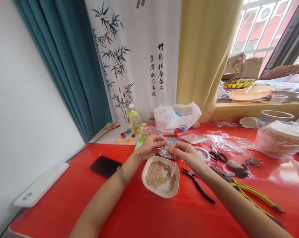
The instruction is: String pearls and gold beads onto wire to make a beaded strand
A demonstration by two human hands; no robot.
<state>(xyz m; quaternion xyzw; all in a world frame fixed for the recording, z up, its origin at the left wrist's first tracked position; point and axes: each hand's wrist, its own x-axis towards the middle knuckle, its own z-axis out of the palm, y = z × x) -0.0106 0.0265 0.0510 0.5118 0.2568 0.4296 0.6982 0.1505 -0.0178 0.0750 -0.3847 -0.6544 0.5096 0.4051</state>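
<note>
Phone (106,167): left of the bead dish (161,195), probably set aside to leave elbow room.
Left hand (153,146): above the dish's far edge, fingertips pinching a tiny piece (167,144), too small to identify.
Gold beads (154,173): inside the dish, likely kept under the hands for easy picking and catching drops.
Right hand (184,152): beyond the dish's far right corner, thumb and finger pinched at that piece, seemingly steadying it.
Black-handled pliers (200,190): right of the dish, presumably within reach.
</note>
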